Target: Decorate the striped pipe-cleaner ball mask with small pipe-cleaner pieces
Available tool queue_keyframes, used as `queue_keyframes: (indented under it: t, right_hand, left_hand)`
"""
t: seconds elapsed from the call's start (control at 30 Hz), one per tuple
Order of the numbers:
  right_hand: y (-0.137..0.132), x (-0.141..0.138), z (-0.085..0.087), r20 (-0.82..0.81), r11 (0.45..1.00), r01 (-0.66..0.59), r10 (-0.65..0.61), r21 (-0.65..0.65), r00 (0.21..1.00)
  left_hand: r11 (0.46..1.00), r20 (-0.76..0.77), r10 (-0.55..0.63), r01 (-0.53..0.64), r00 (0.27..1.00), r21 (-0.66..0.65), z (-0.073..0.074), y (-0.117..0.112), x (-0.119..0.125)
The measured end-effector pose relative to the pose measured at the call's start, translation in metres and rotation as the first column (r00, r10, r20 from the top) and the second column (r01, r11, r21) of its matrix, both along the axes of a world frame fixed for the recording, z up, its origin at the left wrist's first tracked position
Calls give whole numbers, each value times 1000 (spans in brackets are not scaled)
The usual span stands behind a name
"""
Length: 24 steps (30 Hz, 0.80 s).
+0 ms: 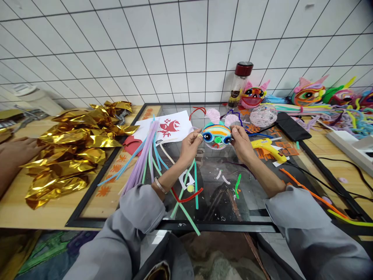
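Between my two hands is a round, striped animal head (218, 131) made of pipe cleaners, with big blue-and-black eyes and pink ears. My left hand (190, 146) pinches its left edge, and my right hand (242, 144) grips the right edge; both are closed. The head is held up over the dark glass panel (212, 171). Close to my right hand lies a yellow glue gun (269, 148). By my left forearm is a bundle of lilac, blue and green pipe cleaners (147, 155), and a red pipe cleaner (190, 197) curves beneath that forearm.
Gold foil (70, 147) is heaped at left, with another person's hand (25, 151) beside it. Behind stand a glass bottle (239, 85) and finished heads (309, 93). A black phone (293, 126), a white power strip (352, 147) and cables lie right. White paper (180, 124) with a red cut-out lies behind.
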State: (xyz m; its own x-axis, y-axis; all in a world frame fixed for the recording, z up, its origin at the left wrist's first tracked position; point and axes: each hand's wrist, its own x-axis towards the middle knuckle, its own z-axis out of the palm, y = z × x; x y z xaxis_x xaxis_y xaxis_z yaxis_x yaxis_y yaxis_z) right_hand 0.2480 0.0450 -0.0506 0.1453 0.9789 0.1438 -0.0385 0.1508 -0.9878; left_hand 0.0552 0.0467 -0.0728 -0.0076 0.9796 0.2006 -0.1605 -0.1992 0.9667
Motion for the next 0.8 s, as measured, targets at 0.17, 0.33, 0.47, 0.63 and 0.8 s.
queue_keyframes:
  t: [0.17,0.33,0.47,0.63,0.8]
  right_hand:
    - [-2,-1,-2,40,1000,1,0,-24,999]
    - [1,-3,-5,80,999,-7,9,-34,997]
    - [6,-2,-6,122,1000,2,0,-14,992]
    - [8,-2,-6,145,1000,6,-10,22,989]
    - [6,0,-4,147,999,9,-14,38,989]
  left_hand:
    - [1000,12,-23,23,1000,5,-2,-3,1]
    - [998,63,-18,22,998,-65,2,-8,4]
    - [995,109,-25,35,994,-95,6,-13,5]
    - [990,134,0,18,991,-138,11,-19,4]
    - [989,91,26,-13,995,-149,11,-21,2]
